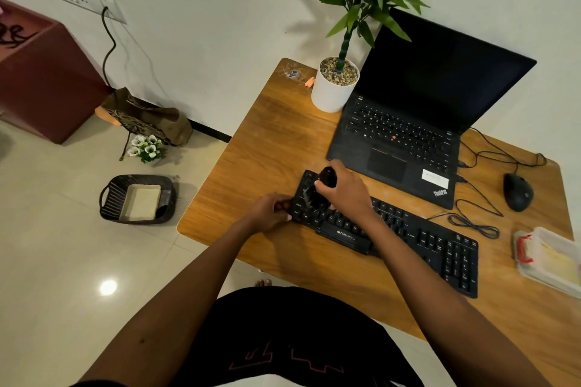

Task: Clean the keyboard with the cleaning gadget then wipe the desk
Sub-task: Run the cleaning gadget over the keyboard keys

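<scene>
Dark shorts fill the bottom of the view, and two bare forearms reach from there over the front edge of the wooden surface. One black keyboard lies slantwise along that front edge, its left end close to the surface's left front corner. The left grip is curled on that left end, fingers pinching the keyboard's edge. The right grip is closed round one black cleaning gadget, which stands tilted with its bristled end down on the keys at the keyboard's left end, just beside the left grip. Behind the keyboard sits one open laptop, its front edge near the keys. One white plant pot stands at the laptop's back left corner, and one mouse lies to the laptop's right, among loose cables. One clear lidded container sits at the surface's right edge. Bare wood stretches left of the laptop, between pot and keyboard. On the floor to the left is one dark basket holding a pale pad.
</scene>
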